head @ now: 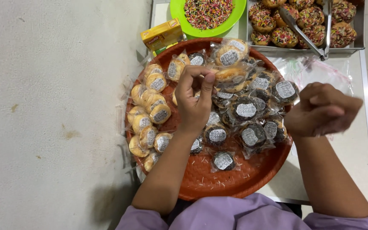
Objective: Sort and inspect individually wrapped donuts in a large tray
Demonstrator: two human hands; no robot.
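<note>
Wrapped cookies (231,79) sit in a heap on the round orange tray (218,183), each one sealed in its own clear little bag with a round sticker on top. The left hand (194,100) is over the middle of the tray. Its thumb and fingertips are pinched narrow on the edge of one bag with a pale cookie inside, at the top of the heap.

The right hand (320,110) hovers past the right edge of the tray, over the white table (363,170). It looks blurry and curled in. I cannot tell if it holds anything.

Each cookie looks small and light. It would likely crumble if squeezed hard. The plastic looks thin, crinkly and a bit slippery. The best place to grab seems to be the loose flat edge of the bag, not the cookie.

Pale cookies lie on the left side and dark ones on the right. Behind the tray are a green bowl of sprinkles (207,15), a small yellow box (162,36), and a metal pan of sprinkled cakes (305,23) with tongs (307,32).
</note>
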